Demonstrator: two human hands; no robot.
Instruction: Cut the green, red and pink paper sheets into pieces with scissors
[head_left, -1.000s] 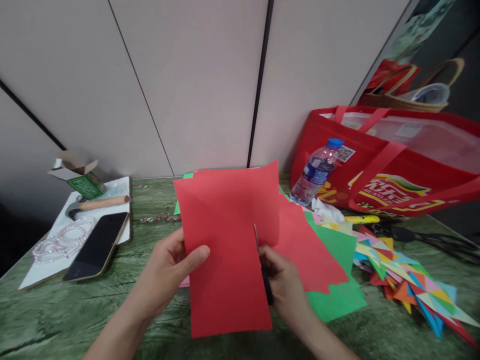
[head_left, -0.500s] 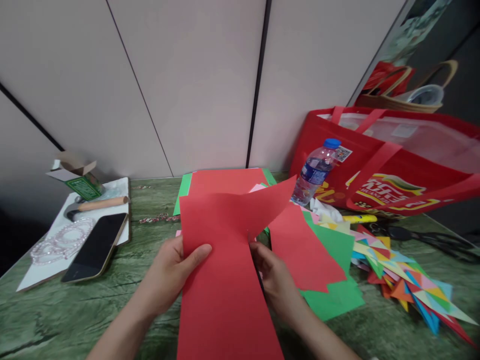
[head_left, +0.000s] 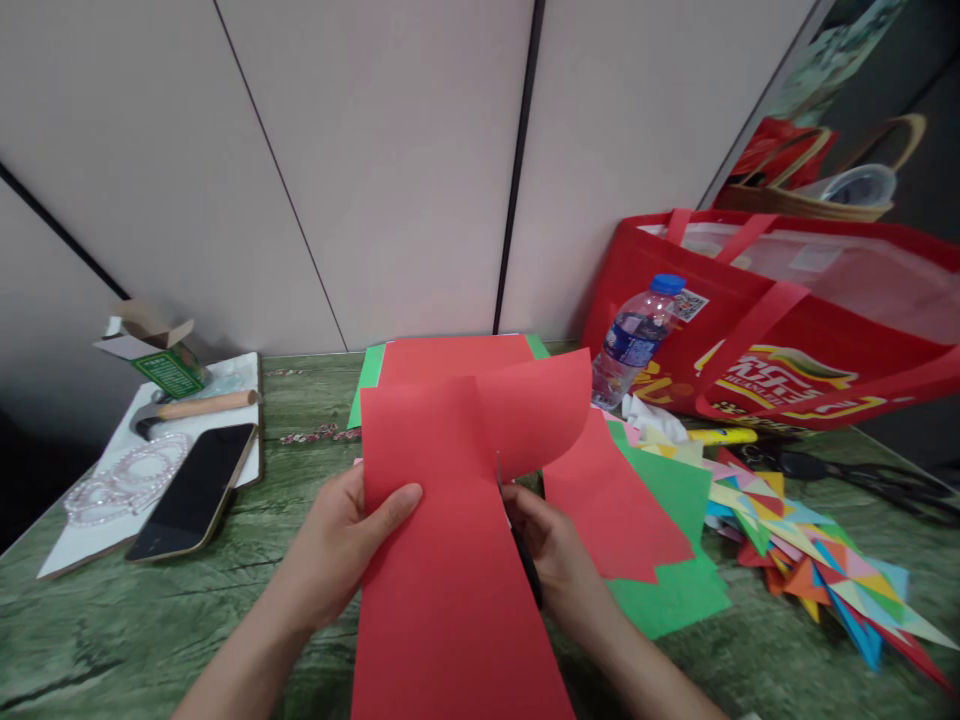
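Note:
A long red sheet of paper (head_left: 457, 580) is held upright in front of me, its lower end running out of view. My left hand (head_left: 360, 530) grips its left edge, thumb on the front and fingers behind. At the right edge, my right hand (head_left: 551, 545) is closed on scissors (head_left: 526, 560), whose dark handle and a bit of blade show; the rest is hidden by the paper and fingers. The blade tip sits in a cut in the sheet. Above the cut, a red flap curls out to the right.
Red and green sheets (head_left: 660, 590) lie to the right, more behind. A water bottle (head_left: 634, 340) stands before a red shopping bag (head_left: 750, 330). Folded colourful paper pieces (head_left: 817, 560) and black scissors (head_left: 870, 475) lie right. Leftward are a phone (head_left: 195, 490), a sickle (head_left: 202, 405) and a small box (head_left: 161, 360).
The flap above the cut now curls more, its right end rounded and bent over. The scissors' dark handle shows more beside my right hand. My left hand keeps its grip.

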